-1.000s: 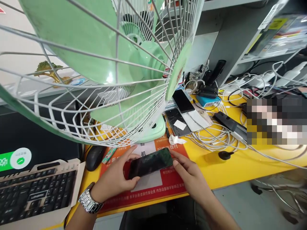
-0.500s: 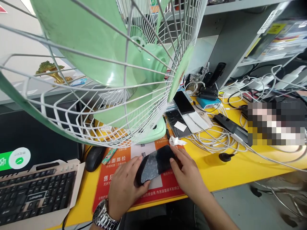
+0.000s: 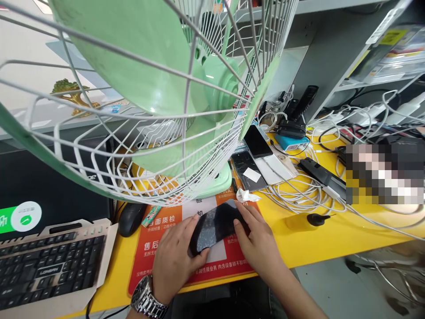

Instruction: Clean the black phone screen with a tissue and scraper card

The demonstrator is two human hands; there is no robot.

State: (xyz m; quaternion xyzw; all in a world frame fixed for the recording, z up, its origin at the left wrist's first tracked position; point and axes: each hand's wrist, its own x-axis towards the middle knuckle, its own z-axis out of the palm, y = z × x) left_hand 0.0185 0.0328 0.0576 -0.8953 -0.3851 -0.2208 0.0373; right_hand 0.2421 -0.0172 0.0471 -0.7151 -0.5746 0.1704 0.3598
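Observation:
A dark smartphone (image 3: 217,228) with a glossy, reflecting surface is held between both hands, just above or on a red and orange printed mat (image 3: 146,261). My left hand (image 3: 177,257) grips its left end, thumb along the near edge and fingers behind. At the other end, my right hand (image 3: 259,241) closes on the phone with its thumb on the near side and fingers at the far edge. A metal watch (image 3: 148,299) is on my left wrist. Beyond the phone lies a crumpled white tissue (image 3: 247,196).
A green fan (image 3: 212,88) looms close over the table's far side. A keyboard (image 3: 56,270) and black mouse (image 3: 131,219) lie left. Several phones (image 3: 257,141), coiled white cables (image 3: 295,199) and a small black-capped bottle (image 3: 315,219) lie right on the yellow table (image 3: 332,239).
The view has shifted slightly, so the fan and the things on the right appear a little further right. The phone has tipped slightly, and both hands still hold it.

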